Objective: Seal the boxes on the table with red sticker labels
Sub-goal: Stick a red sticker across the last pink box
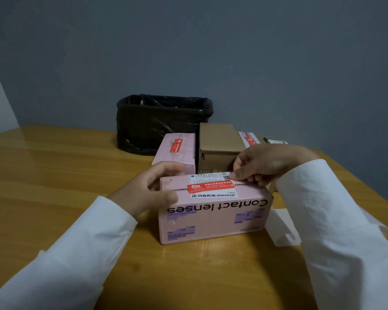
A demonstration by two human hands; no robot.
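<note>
Person is working on the near pink box (pixel 213 211), sitting centre of the table (pixel 54 175) with "Contact lenses" printed upside down from here. Red sticker label (pixel 211 186) is already lying across the top flap seam. Left hand (pixel 152 189) is gripping the box's left end, fingers curled round the top edge, thumb on the near face. Right hand (pixel 262 164) is pressing curled fingertips down on the far-right top edge, just right of the label; whether it's pinching anything, I can't tell.

Risks as I'm judging them: label's right end looks only partly pressed, so it may be lifting later; the box may be sliding if the left hand eases off.

Containers: black-bagged bin (pixel 161 121) at the far side, contents too dark to make out. Second pink box (pixel 177 151) behind is carrying a red label. Brown box (pixel 220 144) beside it is closed, no label visible. White backing paper (pixel 280 227) is lying right of the near box.
</note>
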